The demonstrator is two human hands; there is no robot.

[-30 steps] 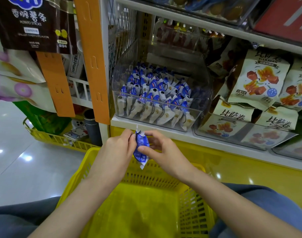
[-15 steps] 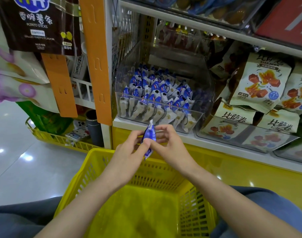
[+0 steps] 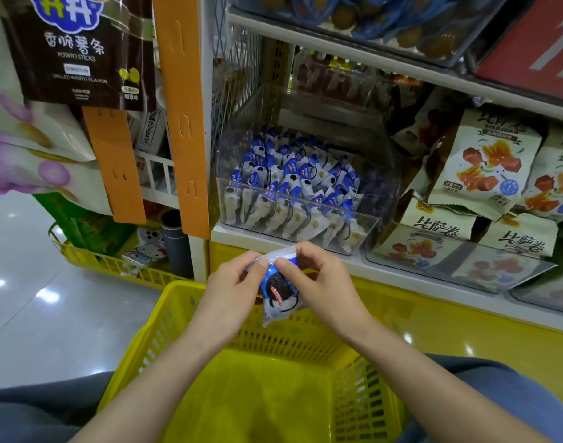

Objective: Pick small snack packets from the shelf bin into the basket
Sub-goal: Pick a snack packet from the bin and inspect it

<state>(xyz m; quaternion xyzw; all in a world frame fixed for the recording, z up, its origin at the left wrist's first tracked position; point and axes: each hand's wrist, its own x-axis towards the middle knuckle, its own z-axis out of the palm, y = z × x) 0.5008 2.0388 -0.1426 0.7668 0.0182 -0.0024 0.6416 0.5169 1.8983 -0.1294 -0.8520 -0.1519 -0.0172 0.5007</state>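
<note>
Packet (image 3: 281, 290) pinched by fingers (image 3: 257, 274) of left hand (image 3: 232, 290) and right hand (image 3: 325, 282); basket (image 3: 273, 342) below them looks bare, bin (image 3: 380, 174) beyond them full: barely begun.

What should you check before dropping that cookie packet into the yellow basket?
1. Grip: left hand and right hand both pinch the snack packet: ok.
2. Packet over the basket: it hangs near the far wall: cannot tell.
3. Room in the basket: much of its floor shows bare yellow: ok.
4. More packets in the clear bin: plenty: ok.
5. A hand free for the next pick: not ok.
</note>
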